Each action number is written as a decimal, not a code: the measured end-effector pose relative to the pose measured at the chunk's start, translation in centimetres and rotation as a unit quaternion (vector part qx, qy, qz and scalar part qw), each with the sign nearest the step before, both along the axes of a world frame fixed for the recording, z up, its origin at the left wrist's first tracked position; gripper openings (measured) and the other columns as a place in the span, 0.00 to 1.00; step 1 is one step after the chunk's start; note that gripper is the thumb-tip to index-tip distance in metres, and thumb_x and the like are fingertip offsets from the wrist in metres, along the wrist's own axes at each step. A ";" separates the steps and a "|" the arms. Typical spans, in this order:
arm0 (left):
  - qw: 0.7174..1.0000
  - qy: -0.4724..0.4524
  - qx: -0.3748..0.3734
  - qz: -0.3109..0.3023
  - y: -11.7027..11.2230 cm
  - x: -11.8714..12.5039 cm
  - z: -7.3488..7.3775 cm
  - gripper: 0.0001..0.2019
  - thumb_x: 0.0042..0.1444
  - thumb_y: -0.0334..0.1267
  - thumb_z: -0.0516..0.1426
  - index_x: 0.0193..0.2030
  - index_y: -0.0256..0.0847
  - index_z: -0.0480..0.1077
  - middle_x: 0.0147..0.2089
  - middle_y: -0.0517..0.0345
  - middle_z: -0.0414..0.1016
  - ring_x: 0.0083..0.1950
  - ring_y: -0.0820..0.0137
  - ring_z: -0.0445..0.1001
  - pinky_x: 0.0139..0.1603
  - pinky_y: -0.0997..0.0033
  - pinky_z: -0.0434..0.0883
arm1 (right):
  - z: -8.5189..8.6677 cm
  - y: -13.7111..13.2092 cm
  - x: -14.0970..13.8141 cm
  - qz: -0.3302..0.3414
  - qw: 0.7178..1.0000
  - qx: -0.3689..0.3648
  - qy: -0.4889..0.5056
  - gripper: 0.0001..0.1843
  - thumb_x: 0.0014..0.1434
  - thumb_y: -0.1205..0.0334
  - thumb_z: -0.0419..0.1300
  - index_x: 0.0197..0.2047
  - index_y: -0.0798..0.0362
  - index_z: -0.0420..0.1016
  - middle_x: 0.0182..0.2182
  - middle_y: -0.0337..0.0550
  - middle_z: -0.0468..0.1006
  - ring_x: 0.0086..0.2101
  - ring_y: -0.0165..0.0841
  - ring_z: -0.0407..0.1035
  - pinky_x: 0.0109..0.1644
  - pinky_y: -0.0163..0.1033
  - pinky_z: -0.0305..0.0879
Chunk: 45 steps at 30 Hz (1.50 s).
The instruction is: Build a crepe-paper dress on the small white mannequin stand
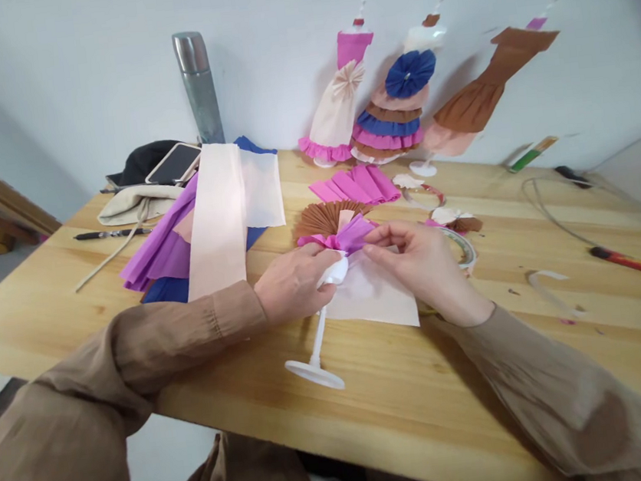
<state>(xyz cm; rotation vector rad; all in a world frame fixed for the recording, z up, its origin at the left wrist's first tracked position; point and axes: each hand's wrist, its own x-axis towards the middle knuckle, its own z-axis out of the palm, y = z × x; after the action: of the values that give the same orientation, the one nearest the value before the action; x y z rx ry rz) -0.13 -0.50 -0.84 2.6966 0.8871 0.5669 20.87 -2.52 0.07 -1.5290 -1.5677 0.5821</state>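
My left hand is closed round the body of a small white mannequin stand, whose pole and round base point toward me over the table. My right hand pinches a pleated purple-pink paper piece against the mannequin's top. Under my hands lies a pale paper sheet. Just behind the purple piece sits a brown pleated paper fan.
On the wooden table: a stack of purple, blue and cream paper strips, pink pleats, a tape roll, a red-handled tool, a pen, a phone, a steel flask. Three dressed paper mannequins stand by the wall.
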 end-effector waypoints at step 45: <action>0.975 -0.072 -0.210 0.003 0.4 -0.4 4.0 0.18 0.67 0.44 0.43 0.28 0.38 0.61 0.28 0.62 0.66 0.31 0.74 0.64 0.35 0.72 0.61 | -2.2 -2.4 -3.2 0.038 0.969 0.032 0.241 0.07 0.56 0.56 0.62 0.34 0.50 0.73 0.26 0.38 0.76 0.26 0.31 0.69 0.30 0.38 0.68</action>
<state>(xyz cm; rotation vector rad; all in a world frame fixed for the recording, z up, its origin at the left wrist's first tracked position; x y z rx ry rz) -0.48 -0.10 3.17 2.2448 0.8648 0.5036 17.65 -4.94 -2.16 -1.1694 -1.2566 0.8639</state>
